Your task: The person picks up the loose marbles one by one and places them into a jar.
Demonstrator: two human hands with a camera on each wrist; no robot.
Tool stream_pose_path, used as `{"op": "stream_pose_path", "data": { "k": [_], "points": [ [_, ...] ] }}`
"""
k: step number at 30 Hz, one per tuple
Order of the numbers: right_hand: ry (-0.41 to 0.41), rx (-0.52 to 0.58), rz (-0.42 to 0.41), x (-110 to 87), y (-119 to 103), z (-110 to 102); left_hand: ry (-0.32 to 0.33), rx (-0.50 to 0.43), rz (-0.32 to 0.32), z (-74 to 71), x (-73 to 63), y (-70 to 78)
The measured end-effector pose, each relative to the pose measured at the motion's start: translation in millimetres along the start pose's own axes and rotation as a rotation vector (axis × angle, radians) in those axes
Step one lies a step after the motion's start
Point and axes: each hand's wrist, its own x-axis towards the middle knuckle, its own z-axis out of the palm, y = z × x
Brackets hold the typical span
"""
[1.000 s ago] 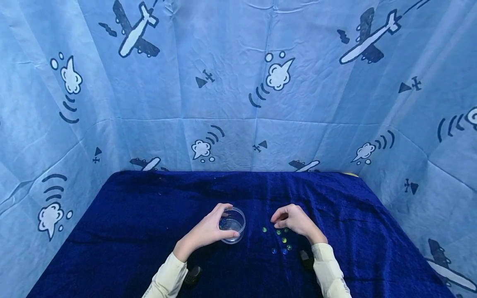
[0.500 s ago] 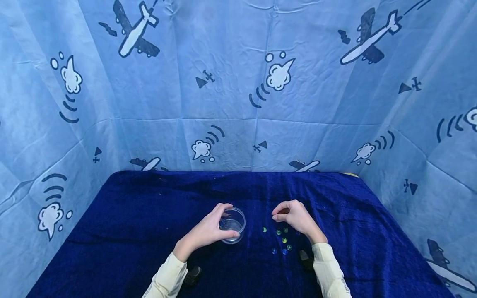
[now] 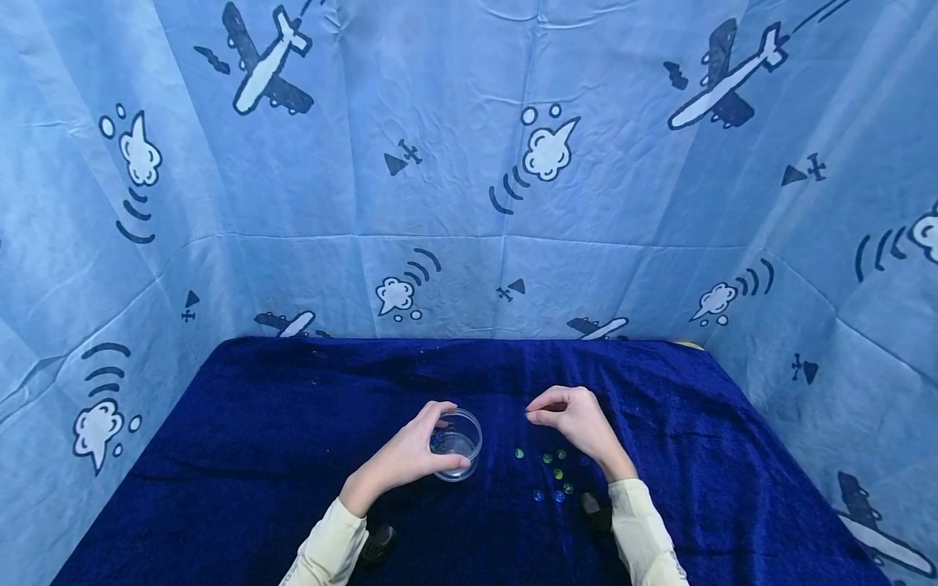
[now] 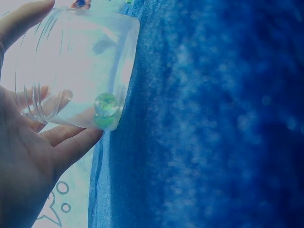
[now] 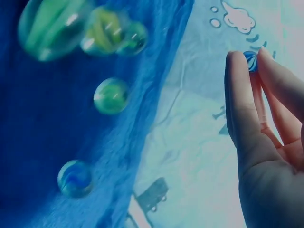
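Observation:
My left hand [image 3: 405,452] grips a clear plastic jar [image 3: 460,443] around its side, thumb and fingers on opposite walls. A greenish glass marble [image 4: 106,104] shows at the jar's base in the left wrist view. To the right, my right hand [image 3: 575,417] is raised above the cloth and pinches a blue marble [image 5: 251,61] between thumb and fingertips. Below that hand lie several loose marbles, among them a yellow-green marble [image 3: 558,474], a green marble [image 5: 111,96] and a blue marble [image 5: 75,178].
A dark blue velvety cloth [image 3: 308,439] covers the table. Pale blue curtains [image 3: 454,195] printed with airplanes stand behind and on both sides. A dark object [image 3: 379,543] sits by the left wrist, and another dark object [image 3: 595,513] by the right wrist.
My right hand has risen off the cloth and shifted slightly left toward the jar, with the pinched marble. My left hand and the jar have stayed in place.

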Motion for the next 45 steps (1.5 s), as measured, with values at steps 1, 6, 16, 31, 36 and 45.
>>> {"op": "stream_pose_path", "data": {
  "k": [1, 6, 16, 31, 36, 45],
  "points": [
    [0.0, 0.006, -0.008, -0.1, -2.1, 1.2, 0.0, 0.002, 0.002, -0.1, -0.1, -0.2],
    [-0.009, 0.054, -0.034, -0.6, -13.4, 9.5, -0.005, 0.001, -0.007, -0.8, -0.5, -0.9],
    [-0.06, 0.133, -0.146, -4.0, -36.1, 34.2, -0.006, -0.003, -0.006, -1.0, -0.1, -2.3],
    [-0.068, 0.122, -0.21, -6.1, -46.6, 62.8, -0.008, -0.009, 0.013, -0.4, 0.6, -2.0],
    [-0.077, 0.124, -0.208, -7.5, -48.9, 66.0, -0.014, 0.001, 0.009, -0.1, 0.6, -3.0],
    [-0.09, 0.142, -0.206, -10.1, -51.6, 69.4, -0.014, -0.027, 0.0, -0.2, -1.2, -1.9]
  ]
}}
